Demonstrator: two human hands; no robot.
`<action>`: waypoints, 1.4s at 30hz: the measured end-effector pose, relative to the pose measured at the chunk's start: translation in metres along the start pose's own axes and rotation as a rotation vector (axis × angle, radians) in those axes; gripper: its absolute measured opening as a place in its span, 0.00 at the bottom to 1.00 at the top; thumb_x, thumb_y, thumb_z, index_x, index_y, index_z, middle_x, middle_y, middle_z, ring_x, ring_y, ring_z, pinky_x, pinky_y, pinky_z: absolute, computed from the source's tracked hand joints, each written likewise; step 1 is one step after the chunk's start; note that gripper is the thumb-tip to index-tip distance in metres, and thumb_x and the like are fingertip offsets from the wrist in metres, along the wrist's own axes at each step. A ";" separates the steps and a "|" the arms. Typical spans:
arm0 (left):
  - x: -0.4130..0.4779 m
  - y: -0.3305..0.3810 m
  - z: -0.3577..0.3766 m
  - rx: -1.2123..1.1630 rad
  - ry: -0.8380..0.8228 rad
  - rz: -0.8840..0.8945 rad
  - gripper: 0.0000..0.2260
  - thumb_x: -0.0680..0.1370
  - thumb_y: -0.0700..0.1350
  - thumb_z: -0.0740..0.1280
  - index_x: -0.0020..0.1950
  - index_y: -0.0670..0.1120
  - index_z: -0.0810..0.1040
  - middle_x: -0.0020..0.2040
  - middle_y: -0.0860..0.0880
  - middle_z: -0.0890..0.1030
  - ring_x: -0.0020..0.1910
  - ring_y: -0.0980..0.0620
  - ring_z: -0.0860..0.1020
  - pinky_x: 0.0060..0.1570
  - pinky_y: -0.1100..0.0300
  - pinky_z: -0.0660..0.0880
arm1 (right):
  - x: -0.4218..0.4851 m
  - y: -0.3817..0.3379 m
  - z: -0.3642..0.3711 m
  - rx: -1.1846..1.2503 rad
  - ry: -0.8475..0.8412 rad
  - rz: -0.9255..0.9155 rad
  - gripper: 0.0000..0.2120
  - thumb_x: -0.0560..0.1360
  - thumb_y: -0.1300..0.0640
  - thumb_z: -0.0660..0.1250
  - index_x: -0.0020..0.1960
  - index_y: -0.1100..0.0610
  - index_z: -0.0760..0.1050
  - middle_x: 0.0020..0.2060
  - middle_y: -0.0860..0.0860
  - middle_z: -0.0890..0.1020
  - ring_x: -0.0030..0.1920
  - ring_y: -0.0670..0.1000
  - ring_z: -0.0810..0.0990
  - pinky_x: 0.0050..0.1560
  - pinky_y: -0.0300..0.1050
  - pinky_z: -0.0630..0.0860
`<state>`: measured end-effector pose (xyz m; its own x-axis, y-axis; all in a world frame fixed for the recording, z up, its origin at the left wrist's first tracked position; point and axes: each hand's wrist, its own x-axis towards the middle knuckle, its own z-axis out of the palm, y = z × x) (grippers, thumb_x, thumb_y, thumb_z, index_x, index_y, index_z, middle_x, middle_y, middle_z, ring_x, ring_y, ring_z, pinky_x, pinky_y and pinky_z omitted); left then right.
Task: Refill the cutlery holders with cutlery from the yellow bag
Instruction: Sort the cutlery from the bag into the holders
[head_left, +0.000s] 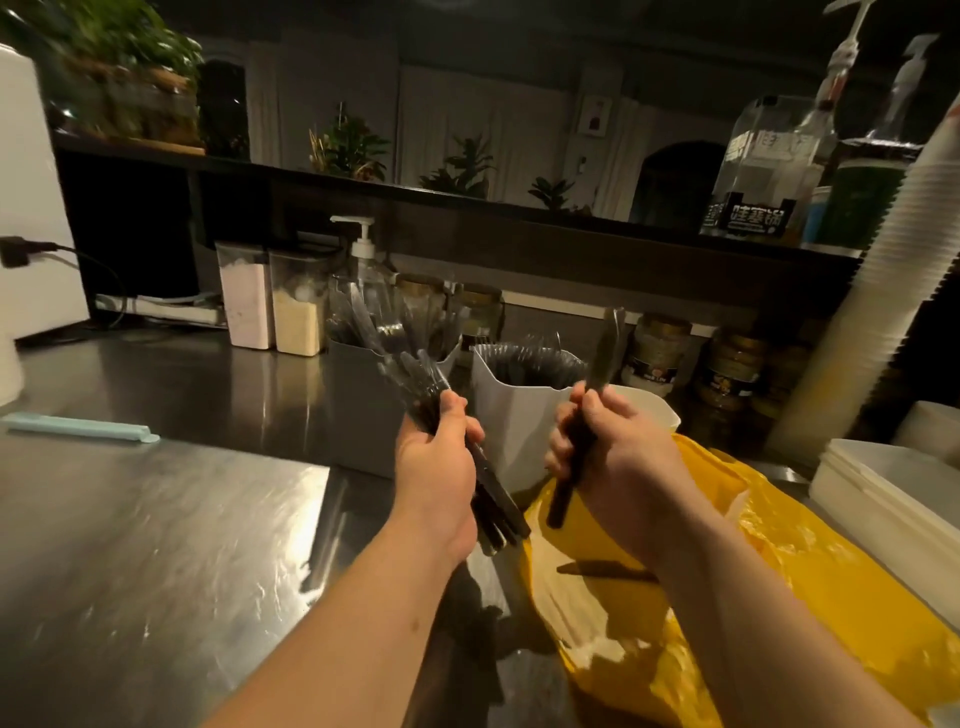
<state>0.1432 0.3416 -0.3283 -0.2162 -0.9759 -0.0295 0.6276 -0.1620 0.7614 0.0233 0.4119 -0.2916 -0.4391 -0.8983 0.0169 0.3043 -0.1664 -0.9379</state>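
Note:
My left hand (439, 462) grips a bundle of black wrapped cutlery (493, 501), its ends fanning up towards a grey holder (358, 410) that stands full of wrapped pieces. My right hand (615, 457) holds a single wrapped black piece (602, 358) upright in front of a white holder (514, 415), which is packed with dark cutlery. The yellow bag (810, 587) lies open on the steel counter under my right forearm. One dark piece (605, 570) lies inside it.
The steel counter (156, 519) stretches to the left, with a pale blue stick (78, 426) on it. Canisters (270, 306) and a pump bottle (363, 260) stand behind the holders, jars (727, 364) to the right. Stacked cups (893, 291) and white trays (893, 488) fill the right side.

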 end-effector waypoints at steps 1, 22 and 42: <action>0.000 0.001 -0.001 -0.020 0.029 0.007 0.09 0.84 0.52 0.62 0.55 0.47 0.77 0.30 0.54 0.75 0.37 0.54 0.74 0.49 0.56 0.75 | 0.006 -0.006 0.010 0.052 0.021 -0.034 0.11 0.85 0.57 0.56 0.52 0.58 0.76 0.36 0.53 0.77 0.34 0.50 0.76 0.37 0.45 0.76; 0.012 0.011 -0.013 -0.148 -0.100 -0.176 0.02 0.80 0.39 0.61 0.49 0.41 0.71 0.29 0.46 0.69 0.23 0.52 0.65 0.22 0.63 0.63 | 0.108 -0.038 0.129 -0.709 -0.172 -0.231 0.25 0.81 0.69 0.60 0.77 0.62 0.63 0.71 0.56 0.74 0.71 0.55 0.73 0.71 0.54 0.72; 0.004 0.002 -0.011 0.295 -0.368 -0.116 0.06 0.83 0.39 0.61 0.56 0.43 0.77 0.31 0.50 0.76 0.27 0.54 0.69 0.28 0.61 0.64 | 0.059 -0.060 0.018 -0.233 0.398 -0.920 0.12 0.79 0.63 0.68 0.62 0.60 0.72 0.52 0.56 0.82 0.50 0.52 0.85 0.47 0.50 0.85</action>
<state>0.1517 0.3359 -0.3337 -0.5560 -0.8286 0.0657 0.3567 -0.1664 0.9193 -0.0057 0.3618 -0.2278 -0.6804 -0.2556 0.6868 -0.4449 -0.6007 -0.6642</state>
